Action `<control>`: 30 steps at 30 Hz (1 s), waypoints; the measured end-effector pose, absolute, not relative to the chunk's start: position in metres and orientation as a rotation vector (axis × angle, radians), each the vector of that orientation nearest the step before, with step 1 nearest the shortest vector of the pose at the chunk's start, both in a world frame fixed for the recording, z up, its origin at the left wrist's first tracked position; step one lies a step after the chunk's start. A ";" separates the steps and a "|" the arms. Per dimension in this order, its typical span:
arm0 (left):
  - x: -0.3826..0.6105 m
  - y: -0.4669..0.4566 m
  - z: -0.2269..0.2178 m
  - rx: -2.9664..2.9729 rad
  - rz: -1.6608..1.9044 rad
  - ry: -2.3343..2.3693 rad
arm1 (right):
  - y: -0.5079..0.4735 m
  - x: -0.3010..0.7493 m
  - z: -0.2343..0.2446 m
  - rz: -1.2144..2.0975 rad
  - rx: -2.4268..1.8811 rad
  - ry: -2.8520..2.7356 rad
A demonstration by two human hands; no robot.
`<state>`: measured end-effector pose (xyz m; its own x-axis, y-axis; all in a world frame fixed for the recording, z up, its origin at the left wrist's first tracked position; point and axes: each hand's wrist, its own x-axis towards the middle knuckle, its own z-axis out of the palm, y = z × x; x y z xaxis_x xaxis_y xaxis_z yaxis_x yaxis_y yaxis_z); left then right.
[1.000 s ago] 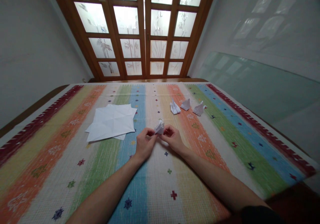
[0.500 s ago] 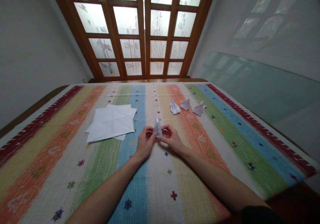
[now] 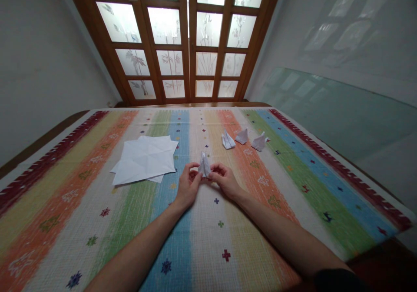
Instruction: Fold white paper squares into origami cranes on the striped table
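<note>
A small white folded paper figure (image 3: 204, 166) stands upright between my hands, its narrow tip pointing up. My left hand (image 3: 189, 185) pinches its left side between thumb and fingers. On the other side, my right hand (image 3: 224, 180) grips the lower right edge with thumb and curled fingers. Beyond my right hand sit three similar paper figures: one white (image 3: 228, 140), one greyer in the middle (image 3: 242, 136), and one at the right (image 3: 259, 141). A stack of creased white paper sheets (image 3: 146, 159) lies to the left of my left hand.
A striped, patterned cloth (image 3: 130, 240) covers the table. Past the far table edge stand wooden doors with frosted panes (image 3: 187, 57). A pale glass panel (image 3: 339, 109) leans along the right wall.
The folded paper figure has shifted very slightly left and turned a little between my fingers. Both hands keep hold of it; the sheets and other figures have not moved.
</note>
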<state>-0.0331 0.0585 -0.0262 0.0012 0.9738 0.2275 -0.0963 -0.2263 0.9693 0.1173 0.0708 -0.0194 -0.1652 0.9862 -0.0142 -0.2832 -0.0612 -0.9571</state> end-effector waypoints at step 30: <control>-0.038 0.051 -0.017 1.826 1.275 1.044 | 0.074 0.116 -0.021 1.289 -0.980 -1.010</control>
